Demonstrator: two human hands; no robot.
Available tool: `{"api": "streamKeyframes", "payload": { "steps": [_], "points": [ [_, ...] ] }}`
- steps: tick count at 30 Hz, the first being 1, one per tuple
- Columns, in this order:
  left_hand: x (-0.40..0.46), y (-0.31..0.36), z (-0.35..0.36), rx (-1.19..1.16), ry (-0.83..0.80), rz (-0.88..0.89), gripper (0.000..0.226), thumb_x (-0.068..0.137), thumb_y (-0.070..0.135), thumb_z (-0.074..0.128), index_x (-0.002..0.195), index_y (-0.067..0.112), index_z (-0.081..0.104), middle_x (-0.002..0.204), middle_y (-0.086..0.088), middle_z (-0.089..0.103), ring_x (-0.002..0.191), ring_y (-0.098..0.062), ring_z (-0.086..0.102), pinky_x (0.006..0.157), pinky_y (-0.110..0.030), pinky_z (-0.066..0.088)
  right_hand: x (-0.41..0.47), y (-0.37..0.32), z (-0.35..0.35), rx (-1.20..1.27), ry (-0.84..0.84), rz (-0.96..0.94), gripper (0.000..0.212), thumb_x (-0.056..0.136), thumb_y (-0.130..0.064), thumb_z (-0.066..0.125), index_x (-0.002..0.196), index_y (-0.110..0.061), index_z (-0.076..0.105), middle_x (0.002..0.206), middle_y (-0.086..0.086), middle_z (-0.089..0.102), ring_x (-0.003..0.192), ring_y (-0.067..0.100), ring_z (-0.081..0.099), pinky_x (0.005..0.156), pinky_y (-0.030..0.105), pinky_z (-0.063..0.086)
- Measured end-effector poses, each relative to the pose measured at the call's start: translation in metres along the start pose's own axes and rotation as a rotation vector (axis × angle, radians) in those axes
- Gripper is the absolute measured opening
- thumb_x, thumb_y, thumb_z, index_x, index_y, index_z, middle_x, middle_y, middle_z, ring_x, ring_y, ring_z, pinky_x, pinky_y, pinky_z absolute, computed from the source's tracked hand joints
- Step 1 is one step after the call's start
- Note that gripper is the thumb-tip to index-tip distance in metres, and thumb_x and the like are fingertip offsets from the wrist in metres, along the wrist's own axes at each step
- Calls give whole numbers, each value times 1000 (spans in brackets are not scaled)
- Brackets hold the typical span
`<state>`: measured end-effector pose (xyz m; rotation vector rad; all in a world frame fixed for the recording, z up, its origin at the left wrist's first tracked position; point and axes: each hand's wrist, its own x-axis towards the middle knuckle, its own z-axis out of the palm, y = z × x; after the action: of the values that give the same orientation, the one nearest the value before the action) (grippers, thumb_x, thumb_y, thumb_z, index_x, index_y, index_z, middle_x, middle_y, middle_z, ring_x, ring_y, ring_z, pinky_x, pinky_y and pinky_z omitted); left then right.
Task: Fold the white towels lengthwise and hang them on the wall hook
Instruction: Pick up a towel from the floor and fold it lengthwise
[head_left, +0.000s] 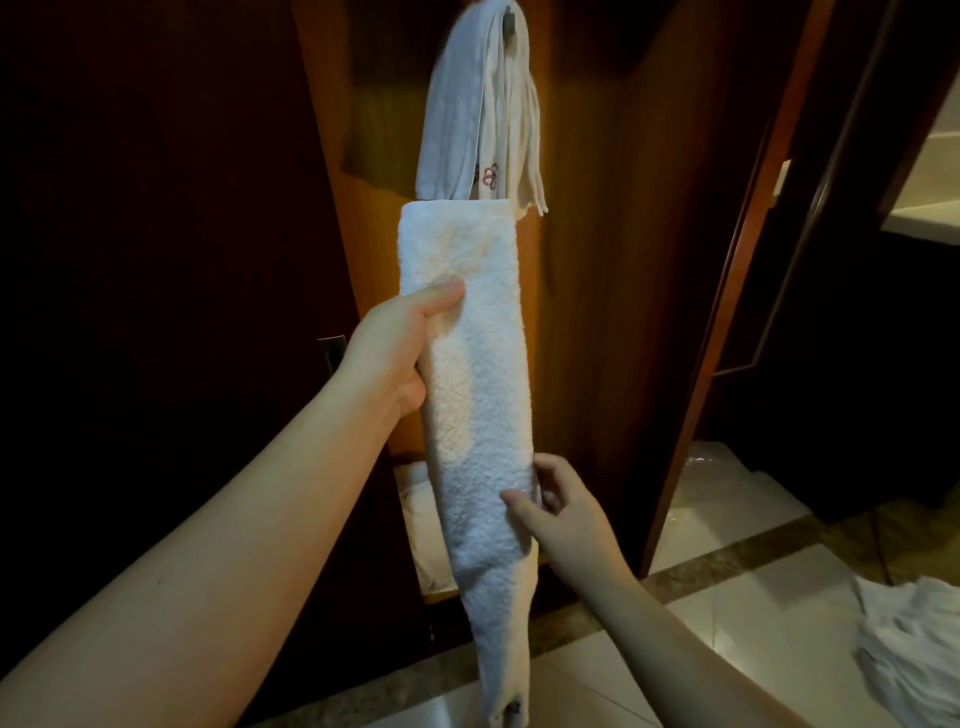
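Below the wall hook (508, 23): folded white towel (467, 353), long axis near-vertical; left hand (400, 348) grips its upper part, nearer the hook; right hand (550, 506) pinches lower edge.

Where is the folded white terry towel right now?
Head view, centre: the folded white terry towel is held upright, left hand gripping its upper part, right hand pinching lower, just below the hung white towels.

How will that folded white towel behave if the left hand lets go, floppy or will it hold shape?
Likely floppy: the folded towel already twists and droops below the right hand. Probably light, since the left hand grips it upright alone. The terry pile looks grippy, so slipping seems unlikely, but the fold may open.
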<state>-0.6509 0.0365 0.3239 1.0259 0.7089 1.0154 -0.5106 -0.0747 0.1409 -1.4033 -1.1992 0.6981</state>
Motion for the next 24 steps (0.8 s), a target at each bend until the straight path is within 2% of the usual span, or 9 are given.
{"api": "streamKeyframes", "payload": {
  "steps": [4,7,10,14,16,18,20,22,24],
  "points": [
    [-3,3,1,43,-42,49,27,90,19,71,115,10,67,100,-6,78,91,-24,76,65,-36,62,5,-11,-11,-95,-47,-8,31,85,-66,56,98,-40,66,96,-17,70,87,-1,66,74,23,51],
    [-2,8,-1,109,-28,110,22,87,22,74,108,14,71,98,-1,78,91,-19,76,73,-35,58,5,-15,-16,-68,28,30,36,94,-65,43,98,-35,62,90,-20,68,78,-1,67,60,15,48],
    [0,14,-1,108,-16,136,18,86,21,74,103,16,72,96,1,79,89,-16,76,73,-33,57,5,-16,-14,-53,115,10,36,97,-61,37,97,-32,58,84,-19,65,73,1,63,57,16,47],
    [4,14,2,51,-34,87,22,88,22,73,108,13,70,100,-4,78,94,-22,75,82,-40,58,4,-18,-14,-36,215,-52,28,98,-60,38,100,-36,53,80,-7,63,70,0,61,55,15,46],
    [6,15,3,21,-42,66,22,89,21,72,109,12,69,99,-5,78,92,-23,75,74,-38,61,6,-23,-19,-31,233,-47,26,96,-62,44,106,-38,50,87,-7,63,73,-5,62,56,12,47],
    [8,18,3,-14,-54,42,22,89,20,72,109,11,69,99,-6,78,91,-23,76,65,-35,62,7,-31,-30,-33,114,13,55,81,-80,51,117,-39,50,98,-11,66,82,-9,65,60,13,50],
    [11,20,4,-27,-75,20,19,90,19,71,107,10,69,97,-7,78,88,-24,76,61,-37,61,10,-35,-44,79,-136,138,92,56,-90,66,126,-31,56,108,-6,73,94,0,70,74,23,56],
    [15,21,4,-11,-84,-13,21,89,19,71,107,9,69,95,-8,78,87,-24,76,60,-39,61,12,-34,-56,320,-400,287,100,43,-70,90,122,-16,63,110,3,76,102,17,73,81,32,58],
    [22,21,4,11,-83,-44,25,88,20,72,110,9,68,96,-9,78,88,-26,76,63,-41,62,13,-35,-63,323,-599,356,97,38,-54,98,117,-11,64,108,5,76,104,21,72,83,31,58]
  ]
}}
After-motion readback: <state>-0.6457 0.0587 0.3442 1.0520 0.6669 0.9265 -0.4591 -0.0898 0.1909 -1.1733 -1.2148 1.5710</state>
